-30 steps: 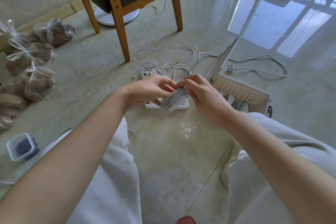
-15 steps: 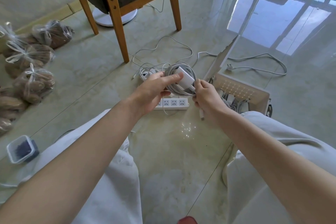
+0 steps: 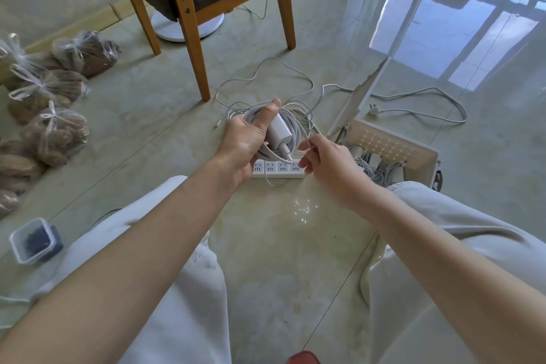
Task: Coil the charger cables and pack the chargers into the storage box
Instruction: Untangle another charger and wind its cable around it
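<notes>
Left hand (image 3: pixel 246 139), left of storage box (image 3: pixel 425 154): fingers curled round cable coil (image 3: pixel 295 127), thumb pinning charger (image 3: pixel 279 130). Right hand (image 3: pixel 325 164) pinches loose tail (image 3: pixel 304 122) beside box. Advice: wrap tail snugly, hold thumb pressure, tuck end.

Bare forearms (image 3: pixel 153 245), loose off-white trousers (image 3: pixel 189 298)

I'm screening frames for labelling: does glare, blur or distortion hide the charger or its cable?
Head view: no. Window glare washes only the floor upper right, light speckles lie near the power strip, edges bend; charger and coiled cable look sharp.
</notes>
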Available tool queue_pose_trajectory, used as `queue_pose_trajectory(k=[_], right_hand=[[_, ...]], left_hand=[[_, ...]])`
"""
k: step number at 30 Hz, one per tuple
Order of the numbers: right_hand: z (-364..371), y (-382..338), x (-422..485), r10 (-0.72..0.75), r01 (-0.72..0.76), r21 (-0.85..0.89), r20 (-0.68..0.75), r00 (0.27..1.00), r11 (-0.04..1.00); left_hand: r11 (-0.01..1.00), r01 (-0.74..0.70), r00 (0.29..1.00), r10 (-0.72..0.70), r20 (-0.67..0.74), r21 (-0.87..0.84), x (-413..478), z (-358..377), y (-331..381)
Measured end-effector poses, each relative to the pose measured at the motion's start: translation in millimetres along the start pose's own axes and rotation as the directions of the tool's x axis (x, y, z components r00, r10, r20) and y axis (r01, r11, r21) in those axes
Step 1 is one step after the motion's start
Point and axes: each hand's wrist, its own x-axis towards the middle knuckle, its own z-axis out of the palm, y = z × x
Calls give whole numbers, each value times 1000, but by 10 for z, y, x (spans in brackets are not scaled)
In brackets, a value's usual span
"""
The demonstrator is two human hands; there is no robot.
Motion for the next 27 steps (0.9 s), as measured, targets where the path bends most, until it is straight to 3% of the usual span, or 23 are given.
queue_pose_trajectory(k=[3,6,9,13,15,16,19,22,27], right_hand=[[-105,141,33,-69,66,-246,-4,998,967],[-179,241,85,53,-19,-365,84,995,931],[-175,292,108,208,-158,-278,161,965,947],[-185,293,138,254,-237,-160,95,963,958],[-192,267,160,282,-286,64,69,957,956],[-192,247,172,308,-316,230,72,949,920],[-174,180,183,361,-356,635,128,924,686],[-122,120,169,351,-366,794,206,913,486],[-49,82,138,416,-367,903,253,874,223]], left_hand=[[1000,27,998,-28,54,17,-11,-12,12],[997,66,994,-69,87,40,-29,-19,1],[993,75,990,-85,116,89,-46,-18,-18],[988,80,985,-99,141,133,-69,-16,-32],[986,82,985,-102,137,146,-66,-19,-36],[984,86,986,-106,131,154,-62,-18,-40],[980,89,985,-113,130,176,-63,-10,-53],[980,100,981,-126,147,173,-71,3,-67],[981,148,967,-170,191,125,-107,30,-82]])
